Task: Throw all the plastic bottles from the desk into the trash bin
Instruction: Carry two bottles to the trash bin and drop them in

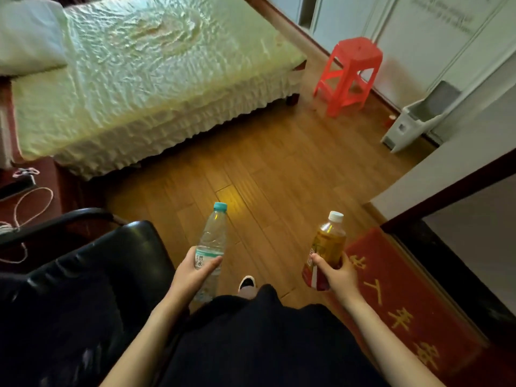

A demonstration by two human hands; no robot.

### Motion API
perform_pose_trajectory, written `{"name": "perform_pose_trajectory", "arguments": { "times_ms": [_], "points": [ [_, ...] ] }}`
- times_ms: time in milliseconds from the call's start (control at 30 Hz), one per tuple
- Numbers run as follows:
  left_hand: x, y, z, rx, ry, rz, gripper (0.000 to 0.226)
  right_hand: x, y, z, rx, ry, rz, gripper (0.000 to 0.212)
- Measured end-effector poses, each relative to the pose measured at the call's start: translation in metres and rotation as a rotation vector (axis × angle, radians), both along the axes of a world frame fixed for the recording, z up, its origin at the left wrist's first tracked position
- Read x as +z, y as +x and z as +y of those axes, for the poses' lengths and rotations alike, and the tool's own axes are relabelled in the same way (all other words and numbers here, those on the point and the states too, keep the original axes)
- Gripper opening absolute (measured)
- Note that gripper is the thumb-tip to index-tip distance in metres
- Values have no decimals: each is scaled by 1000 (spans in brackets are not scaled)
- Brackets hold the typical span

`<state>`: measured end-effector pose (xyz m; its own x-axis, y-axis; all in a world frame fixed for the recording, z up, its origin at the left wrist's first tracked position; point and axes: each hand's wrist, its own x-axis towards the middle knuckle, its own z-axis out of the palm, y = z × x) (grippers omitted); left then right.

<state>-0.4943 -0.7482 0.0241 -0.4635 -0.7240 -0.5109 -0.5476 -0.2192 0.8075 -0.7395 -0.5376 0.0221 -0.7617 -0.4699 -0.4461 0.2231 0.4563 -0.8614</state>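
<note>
My left hand (192,272) grips a clear water bottle (212,236) with a teal cap around its labelled middle, cap pointing away from me. My right hand (336,272) holds a tea bottle (325,241) with a white cap, amber liquid and a red and yellow label. Both bottles hang over the wooden floor in front of my body. A white trash bin (413,124) with its grey lid tipped open stands against the wall at the far right.
A bed with a pale green cover (156,79) fills the upper left. A red plastic stool (350,74) stands left of the bin. A black chair (92,263) is at my left, a red doormat (402,303) and a dark doorway at my right.
</note>
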Motion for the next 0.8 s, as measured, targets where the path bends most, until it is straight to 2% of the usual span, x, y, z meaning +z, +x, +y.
{"name": "perform_pose_trajectory", "arguments": {
  "times_ms": [200,433,600,800],
  "points": [
    [17,-112,-116,-208,-23,52,40,7,-60,-51,-183,28,-10,24],
    [-6,-241,-199,-259,0,33,40,-23,-157,-110,-279,89,-43,39],
    [-9,-341,-263,-228,6,-20,38,-25,-263,-195,-306,6,-110,18],
    [17,-450,-354,-209,-20,-22,43,8,-401,-303,-224,-98,-83,18]
  ]
}}
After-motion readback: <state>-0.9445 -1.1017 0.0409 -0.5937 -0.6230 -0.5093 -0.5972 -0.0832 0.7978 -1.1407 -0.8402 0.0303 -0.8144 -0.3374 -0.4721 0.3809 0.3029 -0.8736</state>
